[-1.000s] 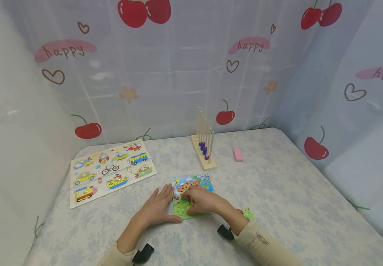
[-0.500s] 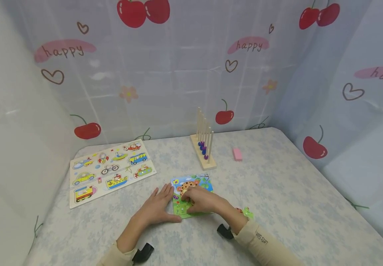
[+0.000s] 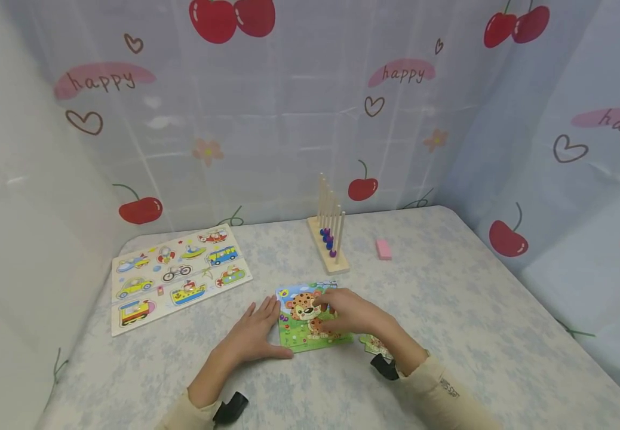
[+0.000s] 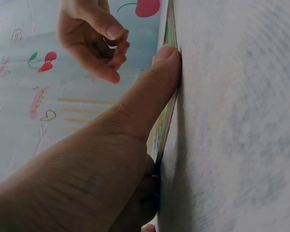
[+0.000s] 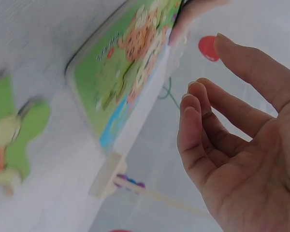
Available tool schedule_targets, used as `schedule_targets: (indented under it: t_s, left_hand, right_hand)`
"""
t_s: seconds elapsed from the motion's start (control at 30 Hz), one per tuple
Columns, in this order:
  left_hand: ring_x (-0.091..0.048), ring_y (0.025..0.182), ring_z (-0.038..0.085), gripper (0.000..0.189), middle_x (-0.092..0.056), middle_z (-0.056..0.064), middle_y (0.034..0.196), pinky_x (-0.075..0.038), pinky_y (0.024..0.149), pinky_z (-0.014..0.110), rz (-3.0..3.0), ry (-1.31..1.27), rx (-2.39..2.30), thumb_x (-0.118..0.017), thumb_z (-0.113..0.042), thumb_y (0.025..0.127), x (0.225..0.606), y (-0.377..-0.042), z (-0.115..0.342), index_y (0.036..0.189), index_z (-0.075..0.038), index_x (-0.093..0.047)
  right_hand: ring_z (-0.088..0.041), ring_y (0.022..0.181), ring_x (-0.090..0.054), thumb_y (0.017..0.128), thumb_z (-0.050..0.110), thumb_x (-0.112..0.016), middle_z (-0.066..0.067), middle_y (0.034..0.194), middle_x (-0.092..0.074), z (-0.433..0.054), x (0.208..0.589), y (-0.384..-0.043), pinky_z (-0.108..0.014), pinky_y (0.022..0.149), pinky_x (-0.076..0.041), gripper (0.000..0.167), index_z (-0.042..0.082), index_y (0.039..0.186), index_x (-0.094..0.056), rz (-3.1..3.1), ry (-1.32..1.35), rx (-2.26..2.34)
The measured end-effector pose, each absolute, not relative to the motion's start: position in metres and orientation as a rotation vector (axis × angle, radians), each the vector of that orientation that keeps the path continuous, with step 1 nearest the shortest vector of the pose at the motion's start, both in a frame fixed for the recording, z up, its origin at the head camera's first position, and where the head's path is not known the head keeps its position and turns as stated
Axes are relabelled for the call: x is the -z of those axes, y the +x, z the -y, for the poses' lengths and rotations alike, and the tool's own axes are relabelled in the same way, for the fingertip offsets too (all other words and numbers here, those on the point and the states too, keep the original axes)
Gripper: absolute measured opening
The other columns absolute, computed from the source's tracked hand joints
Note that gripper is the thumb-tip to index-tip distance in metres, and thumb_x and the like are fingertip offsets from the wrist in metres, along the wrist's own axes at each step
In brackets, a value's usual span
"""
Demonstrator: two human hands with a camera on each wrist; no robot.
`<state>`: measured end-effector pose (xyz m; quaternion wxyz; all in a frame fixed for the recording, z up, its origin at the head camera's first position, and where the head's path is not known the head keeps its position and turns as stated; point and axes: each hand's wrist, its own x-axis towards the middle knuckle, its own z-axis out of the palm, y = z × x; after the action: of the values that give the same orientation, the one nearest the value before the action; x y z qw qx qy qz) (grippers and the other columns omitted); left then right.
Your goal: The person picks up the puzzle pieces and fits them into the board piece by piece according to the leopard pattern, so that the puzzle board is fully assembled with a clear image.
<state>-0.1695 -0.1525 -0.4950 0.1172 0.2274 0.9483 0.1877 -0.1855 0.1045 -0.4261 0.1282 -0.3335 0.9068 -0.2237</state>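
A leopard jigsaw puzzle (image 3: 301, 341) lies flat on the table, with a green lower part and a blue top. My left hand (image 3: 253, 335) rests beside it with straight fingers at its left edge and the thumb along its near edge. Above the puzzle's right side hovers my right hand (image 3: 354, 312), its fingers loosely bent. The right wrist view shows nothing between the fingers of that hand (image 5: 246, 130), clear of the puzzle (image 5: 101, 82). Loose puzzle pieces (image 3: 377, 346) lie to the right, partly hidden by my right forearm; one green-edged piece (image 5: 31, 128) shows closer up.
A wooden peg board (image 3: 181, 272) with vehicle pictures lies at the left. Behind the puzzle stands a wooden rack (image 3: 337, 264) of upright rods with purple and blue beads. A pink block (image 3: 383, 249) is at the rack's right. Patterned curtains border the table.
My right hand has come off the puzzle's middle and moved up and to the right, uncovering the leopard's face and body. My left hand has stayed in place.
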Motion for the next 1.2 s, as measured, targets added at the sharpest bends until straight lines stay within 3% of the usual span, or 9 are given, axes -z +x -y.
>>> schedule_targets:
  t_s: [0.4,0.83,1.2]
  left_hand:
    - [-0.013,0.153,0.029,0.119,-0.015,0.015,0.163,-0.011,0.124,0.052,-2.771,0.665,-0.541,-0.067,-0.075,0.07,0.497,-0.17,0.153,0.154,-0.002,-0.023]
    - [-0.013,0.152,0.03,0.118,-0.015,0.016,0.163,-0.011,0.124,0.053,-2.767,0.665,-0.558,-0.068,-0.073,0.071,0.494,-0.169,0.152,0.154,-0.001,-0.023]
    - [-0.013,0.152,0.03,0.118,-0.015,0.016,0.163,-0.01,0.124,0.053,-2.765,0.654,-0.555,-0.068,-0.073,0.071,0.492,-0.169,0.151,0.153,-0.001,-0.024]
  right_hand:
    - [-0.022,0.093,-0.057,0.077,0.021,-0.083,-0.006,0.106,-0.063,-0.159,0.423,-0.17,-0.035,0.074,-0.05,0.06,0.005,0.13,-0.059,-2.669,-0.721,0.614]
    - [-0.015,0.086,-0.053,0.07,0.025,-0.088,-0.001,0.1,-0.059,-0.189,0.436,-0.154,-0.03,0.067,-0.046,0.062,0.006,0.123,-0.062,-2.671,-0.548,0.584]
    - [-0.014,0.085,-0.051,0.066,0.022,-0.09,0.001,0.095,-0.057,-0.203,0.447,-0.144,-0.034,0.073,-0.047,0.06,0.006,0.116,-0.062,-2.65,-0.434,0.602]
